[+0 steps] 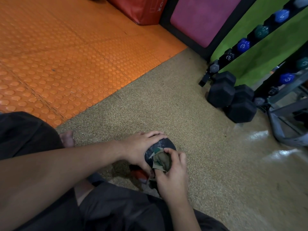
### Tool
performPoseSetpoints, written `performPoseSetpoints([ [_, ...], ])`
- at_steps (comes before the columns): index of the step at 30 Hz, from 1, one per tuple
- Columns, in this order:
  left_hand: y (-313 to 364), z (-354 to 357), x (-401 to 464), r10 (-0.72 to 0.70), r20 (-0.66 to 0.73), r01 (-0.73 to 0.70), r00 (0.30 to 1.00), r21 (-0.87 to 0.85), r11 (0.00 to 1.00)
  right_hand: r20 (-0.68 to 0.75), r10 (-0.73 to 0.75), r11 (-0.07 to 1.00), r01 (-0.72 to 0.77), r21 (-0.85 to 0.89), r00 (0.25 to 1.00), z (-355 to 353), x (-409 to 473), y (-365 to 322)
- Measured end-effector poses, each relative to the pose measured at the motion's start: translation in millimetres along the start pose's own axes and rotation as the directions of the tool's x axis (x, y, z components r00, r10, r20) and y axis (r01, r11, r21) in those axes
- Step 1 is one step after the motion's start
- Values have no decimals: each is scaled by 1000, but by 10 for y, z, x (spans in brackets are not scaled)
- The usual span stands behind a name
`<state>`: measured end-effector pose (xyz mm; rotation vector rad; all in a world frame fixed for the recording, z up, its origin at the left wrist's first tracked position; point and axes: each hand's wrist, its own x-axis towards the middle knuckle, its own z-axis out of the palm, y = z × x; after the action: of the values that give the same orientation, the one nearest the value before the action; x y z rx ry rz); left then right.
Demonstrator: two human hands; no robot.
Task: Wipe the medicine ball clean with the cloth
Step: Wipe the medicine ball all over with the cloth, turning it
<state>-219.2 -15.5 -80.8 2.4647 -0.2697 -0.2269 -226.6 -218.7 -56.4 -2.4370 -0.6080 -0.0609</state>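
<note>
A dark blue-black medicine ball (164, 143) sits low on the speckled floor between my knees. My left hand (140, 147) wraps over its far left side, fingers curled across the top and thumb underneath. A crumpled olive and green cloth (160, 160) lies against the near face of the ball. My right hand (173, 174) pinches that cloth with curled fingers and presses it onto the ball. The underside of the ball is hidden by both hands.
Black hex dumbbells (230, 95) lie on the floor to the right, before a rack of small coloured dumbbells (243, 45). An orange studded mat (66, 55) covers the left. Red and pink pads (198, 17) stand at the back. A red object (140, 175) sits under the ball.
</note>
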Motion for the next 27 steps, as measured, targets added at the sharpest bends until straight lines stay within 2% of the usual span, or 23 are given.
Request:
performPoseSetpoints([
  [7,-75,6,8,-18,4,18,1000,-34,999,-19,-107,988,109,111,994,-12,-36,34],
  [10,-57,7,15,-15,-3,15,1000,-8,1000,-164,-66,975,99,200,984,-97,15,29],
  [12,-41,8,31,-1,-24,1,1000,1,1000,-248,-56,992,83,100,967,-112,94,5],
  [14,-19,6,39,25,-25,-24,999,19,1000,-153,-97,991,80,-109,983,-32,133,-65],
  [16,7,-18,18,44,-14,-44,999,36,998,-55,-67,971,53,-232,996,88,130,-116],
  [18,20,-50,-16,50,-13,-49,999,31,998,-72,-36,973,18,-232,997,118,129,-147],
  [20,24,-68,-43,51,-13,-51,999,19,999,-92,-67,974,46,-220,993,76,102,-136],
  [27,53,-90,1,85,24,-86,996,14,996,-8,-128,973,123,-196,992,-49,-149,-29],
])
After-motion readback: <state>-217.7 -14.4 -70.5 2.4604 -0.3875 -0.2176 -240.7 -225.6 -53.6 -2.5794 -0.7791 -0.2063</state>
